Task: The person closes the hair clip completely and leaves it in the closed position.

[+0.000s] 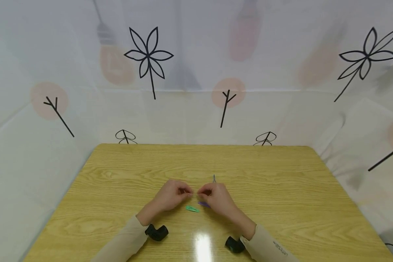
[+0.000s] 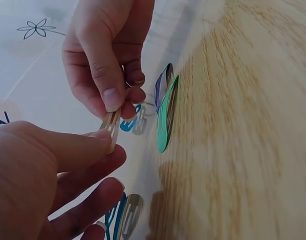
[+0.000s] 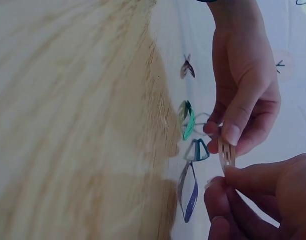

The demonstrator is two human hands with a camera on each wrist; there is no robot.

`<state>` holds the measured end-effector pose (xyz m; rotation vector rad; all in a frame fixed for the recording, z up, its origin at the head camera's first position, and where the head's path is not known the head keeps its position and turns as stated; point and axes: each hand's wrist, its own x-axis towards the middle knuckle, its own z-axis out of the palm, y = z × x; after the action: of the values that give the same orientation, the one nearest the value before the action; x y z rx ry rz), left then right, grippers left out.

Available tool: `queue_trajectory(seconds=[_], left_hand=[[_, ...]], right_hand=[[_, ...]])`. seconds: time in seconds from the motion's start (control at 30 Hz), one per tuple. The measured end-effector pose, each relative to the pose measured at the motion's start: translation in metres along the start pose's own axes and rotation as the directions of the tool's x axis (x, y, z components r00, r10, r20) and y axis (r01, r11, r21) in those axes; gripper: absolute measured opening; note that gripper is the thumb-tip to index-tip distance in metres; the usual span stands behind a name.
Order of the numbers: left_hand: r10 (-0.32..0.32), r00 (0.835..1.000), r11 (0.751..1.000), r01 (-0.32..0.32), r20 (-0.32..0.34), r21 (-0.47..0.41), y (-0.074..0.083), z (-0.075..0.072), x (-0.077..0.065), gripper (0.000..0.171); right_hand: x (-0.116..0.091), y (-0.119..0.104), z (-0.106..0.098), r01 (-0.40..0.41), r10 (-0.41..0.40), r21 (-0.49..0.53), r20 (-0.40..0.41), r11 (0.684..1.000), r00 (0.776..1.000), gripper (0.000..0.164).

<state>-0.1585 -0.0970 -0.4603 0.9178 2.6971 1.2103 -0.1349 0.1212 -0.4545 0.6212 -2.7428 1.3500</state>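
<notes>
A pale beige snap hair clip (image 2: 112,125) is held between both hands, with one end in each. My left hand (image 1: 171,194) pinches it between thumb and fingertips. From the other side my right hand (image 1: 218,199) pinches the opposite end, also seen in the right wrist view on the clip (image 3: 226,154). Below the hands, a green snap hair clip (image 1: 192,209) lies on the table. Beside it is a purple clip (image 1: 204,204), partly covered by the right hand. A blue clip (image 1: 214,178) shows just beyond the right hand. Fingers hide parts of the held clip.
The wood-grain table (image 1: 118,163) carries more clips, among them a teal one (image 2: 115,215) near the left fingers and a dark one (image 3: 188,67). Black wrist devices (image 1: 156,232) sit at both sleeves. A patterned white cloth (image 1: 190,116) stands behind and beside the table.
</notes>
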Motion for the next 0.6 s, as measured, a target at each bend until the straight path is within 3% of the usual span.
queue_trajectory(seconds=[0.23, 0.6], left_hand=[[0.011, 0.999, 1.0, -0.012, 0.043, 0.011, -0.003, -0.0013, -0.0008, 0.004], [-0.037, 0.993, 0.999, 0.034, 0.11, 0.025, -0.0004, -0.0014, -0.0024, 0.004]], right_hand=[[0.0003, 0.0036, 0.0017, 0.004, -0.004, 0.0, 0.056, 1.0, 0.998, 0.006], [0.0017, 0.0033, 0.0036, 0.023, -0.018, -0.047, 0.109, 0.999, 0.994, 0.004]])
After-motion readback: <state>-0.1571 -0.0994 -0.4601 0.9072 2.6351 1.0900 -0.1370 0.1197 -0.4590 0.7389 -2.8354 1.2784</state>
